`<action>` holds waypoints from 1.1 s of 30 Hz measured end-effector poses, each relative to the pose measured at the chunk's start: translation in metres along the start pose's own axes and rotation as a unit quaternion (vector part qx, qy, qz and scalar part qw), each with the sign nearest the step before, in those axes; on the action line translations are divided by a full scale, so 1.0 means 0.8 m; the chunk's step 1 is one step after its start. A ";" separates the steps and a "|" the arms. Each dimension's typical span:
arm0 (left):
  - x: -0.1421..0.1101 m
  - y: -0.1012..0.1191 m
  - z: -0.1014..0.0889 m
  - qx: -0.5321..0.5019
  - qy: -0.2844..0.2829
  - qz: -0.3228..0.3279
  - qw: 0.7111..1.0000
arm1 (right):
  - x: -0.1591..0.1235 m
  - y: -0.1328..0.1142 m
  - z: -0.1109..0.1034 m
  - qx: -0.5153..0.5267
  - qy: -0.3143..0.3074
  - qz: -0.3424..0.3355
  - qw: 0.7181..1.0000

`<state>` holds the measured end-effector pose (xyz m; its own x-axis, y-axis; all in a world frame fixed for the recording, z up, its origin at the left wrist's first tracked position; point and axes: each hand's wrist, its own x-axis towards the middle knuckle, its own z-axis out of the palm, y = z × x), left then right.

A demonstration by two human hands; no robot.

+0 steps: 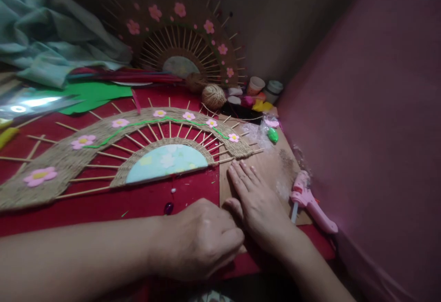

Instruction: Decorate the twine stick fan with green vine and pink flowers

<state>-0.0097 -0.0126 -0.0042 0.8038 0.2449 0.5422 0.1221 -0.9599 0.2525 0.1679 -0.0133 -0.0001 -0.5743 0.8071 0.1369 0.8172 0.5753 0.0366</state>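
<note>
My left hand point(203, 237) is closed in a fist low in the view, over the near edge of the wooden board. Its fingertips are hidden, so whatever it may hold does not show. My right hand point(257, 203) lies flat on the wooden board point(275, 166), fingers stretched out, thumb close to the left fist. Just beyond its fingertips is the right end of a woven fan point(99, 130) of twine and thin sticks. Pink flowers and a green line decorate its band, and a pale blue half circle point(167, 162) forms its centre.
A pink glue gun point(308, 201) lies at the board's right edge. A second flowered fan point(182, 31) leans at the back, behind a ball of twine point(213, 96). Green sheet point(99, 95) and cloth point(51, 26) lie left. A dark purple bead point(168, 208) rests on the red surface point(144, 210).
</note>
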 end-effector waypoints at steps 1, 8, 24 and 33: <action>0.000 0.001 0.000 0.005 -0.006 0.003 1.000 | -0.003 -0.001 0.000 -0.001 0.000 -0.001 1.000; 0.002 0.003 -0.001 -0.026 0.015 0.031 0.999 | -0.049 -0.014 -0.002 0.031 0.009 -0.031 0.999; 0.004 -0.001 -0.001 -0.022 0.027 0.035 0.999 | -0.027 -0.014 0.017 0.025 0.006 0.056 0.998; 0.000 -0.001 0.000 0.001 0.017 0.030 0.999 | -0.034 -0.005 0.012 0.028 0.043 0.091 0.995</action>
<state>-0.0095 -0.0120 -0.0046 0.7890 0.1912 0.5838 0.0753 -0.9733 0.2170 0.1799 -0.0367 -0.0136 -0.4085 0.8856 0.2210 0.9020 0.4287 -0.0507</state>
